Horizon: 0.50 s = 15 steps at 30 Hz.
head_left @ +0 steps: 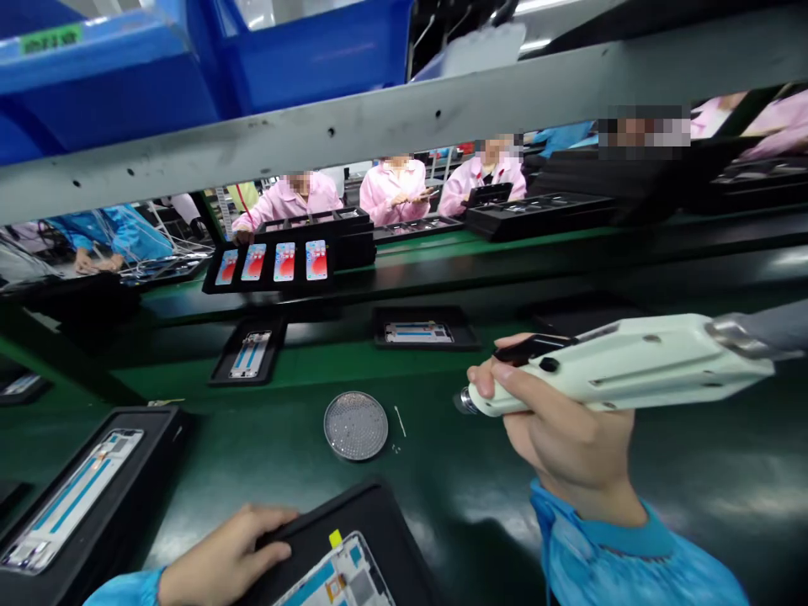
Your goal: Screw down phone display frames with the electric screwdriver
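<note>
My right hand [568,438] is wrapped round a pale green electric screwdriver [656,358], held above the green bench. Its metal tip points left and a cable leaves at the back. At the bottom, my left hand [233,547] grips the left edge of a black foam tray [395,539]. In that tray lies an opened phone frame [347,581] with blue strips and a yellow tab, cut off by the lower edge of the view. Between the hands, farther back, sits a round dish of screws [355,426]. Beside it lie a thin white stick [400,421] and a few tiny bits.
On the left, a stack of black trays [157,454] bears another phone frame. Two more trays, a left one [218,370] and a middle one [467,332], stand farther back. Lit phones [284,262] fill a raised tray. A metal shelf beam [379,118] crosses overhead; co-workers sit beyond.
</note>
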Motion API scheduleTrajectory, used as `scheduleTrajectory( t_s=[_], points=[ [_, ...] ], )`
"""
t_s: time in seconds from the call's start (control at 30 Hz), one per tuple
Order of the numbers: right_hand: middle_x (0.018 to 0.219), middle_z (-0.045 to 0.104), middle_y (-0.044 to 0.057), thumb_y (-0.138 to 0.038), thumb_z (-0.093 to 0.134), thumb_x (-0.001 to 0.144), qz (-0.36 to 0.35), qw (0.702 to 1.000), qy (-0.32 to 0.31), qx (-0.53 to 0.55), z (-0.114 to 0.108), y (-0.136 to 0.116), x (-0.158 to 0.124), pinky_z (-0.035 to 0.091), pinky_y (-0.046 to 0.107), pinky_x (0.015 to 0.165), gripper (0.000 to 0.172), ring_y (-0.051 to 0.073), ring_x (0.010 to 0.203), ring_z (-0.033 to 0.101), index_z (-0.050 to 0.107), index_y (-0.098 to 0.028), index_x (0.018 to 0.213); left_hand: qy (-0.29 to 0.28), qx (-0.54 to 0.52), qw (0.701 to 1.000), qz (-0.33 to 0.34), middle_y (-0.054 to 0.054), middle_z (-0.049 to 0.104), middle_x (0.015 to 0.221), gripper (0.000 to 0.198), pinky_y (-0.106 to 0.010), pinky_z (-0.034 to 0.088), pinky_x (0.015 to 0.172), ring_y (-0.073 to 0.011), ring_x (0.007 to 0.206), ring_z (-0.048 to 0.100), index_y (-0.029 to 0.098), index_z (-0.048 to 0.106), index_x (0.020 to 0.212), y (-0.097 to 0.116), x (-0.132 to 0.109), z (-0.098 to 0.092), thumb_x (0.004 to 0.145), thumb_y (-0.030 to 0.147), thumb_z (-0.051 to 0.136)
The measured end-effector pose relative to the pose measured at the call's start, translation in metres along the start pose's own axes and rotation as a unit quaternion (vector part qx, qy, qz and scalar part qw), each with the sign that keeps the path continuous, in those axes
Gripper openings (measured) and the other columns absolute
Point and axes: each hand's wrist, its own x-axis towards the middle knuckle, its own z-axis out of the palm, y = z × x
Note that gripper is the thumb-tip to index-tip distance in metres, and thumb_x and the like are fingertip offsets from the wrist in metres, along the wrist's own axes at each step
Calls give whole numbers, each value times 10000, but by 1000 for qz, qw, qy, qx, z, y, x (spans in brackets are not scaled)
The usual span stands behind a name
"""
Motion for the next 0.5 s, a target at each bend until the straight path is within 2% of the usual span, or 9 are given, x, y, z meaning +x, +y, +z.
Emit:
scheduleTrajectory(
  t_s=[0.1,0.17,0.23,0.33,0.4,0.5],
  points=[
    [588,591,-41,-195,753,637,3,1000,20,0,-1,-3,3,495,362,557,169,147,494,568,651,-229,767,40,-120,987,-94,-56,705,1256,454,-315,594,910,-248,1100,691,251,656,1286,-11,-14,-10,947,533,549],
    [558,576,-44,-203,753,630,1,999,34,-7,-3,-3,5,490,352,543,163,146,488,560,656,-220,759,95,-263,946,-163,-68,701,1265,564,-354,569,970,-282,1137,673,214,692,1230,-13,-10,-25,852,631,647],
    [554,573,-44,-206,753,627,-3,998,51,-20,-6,-1,9,489,341,526,159,145,490,559,652,-211,749,141,-354,905,-191,-82,716,1230,607,-386,552,997,-301,1128,673,182,703,1190,-12,8,-45,788,638,722],
    [584,590,-40,-199,758,630,-13,998,60,-33,-13,8,14,497,330,520,184,149,507,578,645,-208,776,201,-374,885,-191,-91,715,1198,496,-399,557,978,-268,1085,681,173,655,1224,-12,66,-75,871,518,700],
    [594,595,-40,-205,760,650,-18,998,53,-39,-18,16,17,496,320,507,214,154,512,588,645,-208,829,257,-367,871,-202,-103,686,1201,382,-411,558,955,-231,1065,672,159,629,1219,-15,116,-91,944,423,643],
    [587,599,-36,-204,755,682,-23,997,54,-52,-25,27,22,485,301,483,233,154,506,591,641,-194,885,335,-356,843,-224,-95,631,1226,328,-429,573,887,-218,1037,652,165,599,1227,-22,189,-110,977,376,607]
  ],
)
